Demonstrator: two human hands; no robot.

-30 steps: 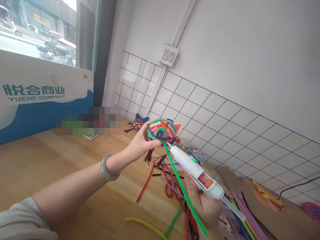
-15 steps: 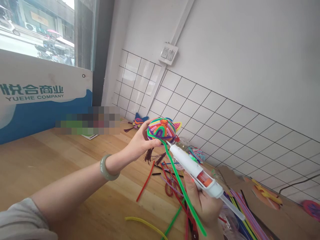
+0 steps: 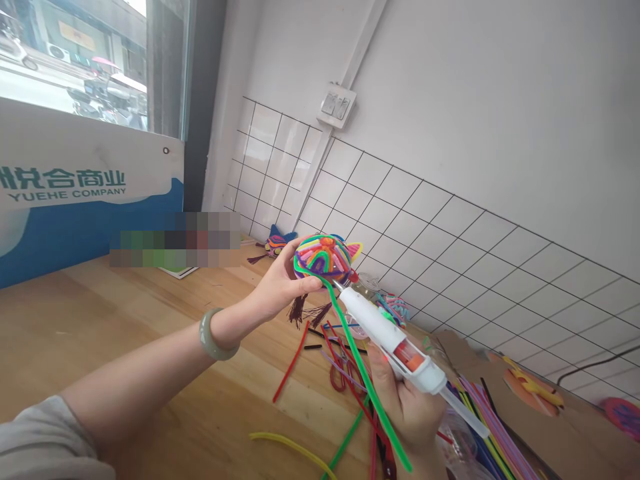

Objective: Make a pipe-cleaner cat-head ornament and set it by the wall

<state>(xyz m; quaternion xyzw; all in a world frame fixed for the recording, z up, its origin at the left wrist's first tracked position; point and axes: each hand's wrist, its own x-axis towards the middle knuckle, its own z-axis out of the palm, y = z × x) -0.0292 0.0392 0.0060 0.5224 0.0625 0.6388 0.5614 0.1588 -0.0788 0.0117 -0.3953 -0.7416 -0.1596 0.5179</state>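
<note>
My left hand (image 3: 281, 281) grips a round, multicoloured pipe-cleaner ornament (image 3: 327, 259) from its left side, thumb along the lower edge. Dark tassels (image 3: 297, 310) hang beneath it, and a pink and yellow pointed piece sticks out at its right. A long green pipe cleaner (image 3: 357, 360) trails from the ornament's lower edge down to the right. My right hand (image 3: 413, 407) is wrapped round a white glue gun (image 3: 385, 333), whose metal tip is at the ornament's lower right edge; whether they touch cannot be made out.
On the wooden table (image 3: 125, 360) lie a yellow pipe cleaner (image 3: 295, 448), red strips (image 3: 291, 363) and red-handled scissors (image 3: 337, 373). Another ornament (image 3: 275, 243) sits behind my left hand. At the right are a pipe-cleaner bundle (image 3: 495, 427) and cardboard (image 3: 585, 427). A wire grid (image 3: 400, 220) lines the wall.
Both hands, the ornament and the glue gun hold nearly the same positions. The ornament is tilted very slightly differently, and the view has shifted a little.
</note>
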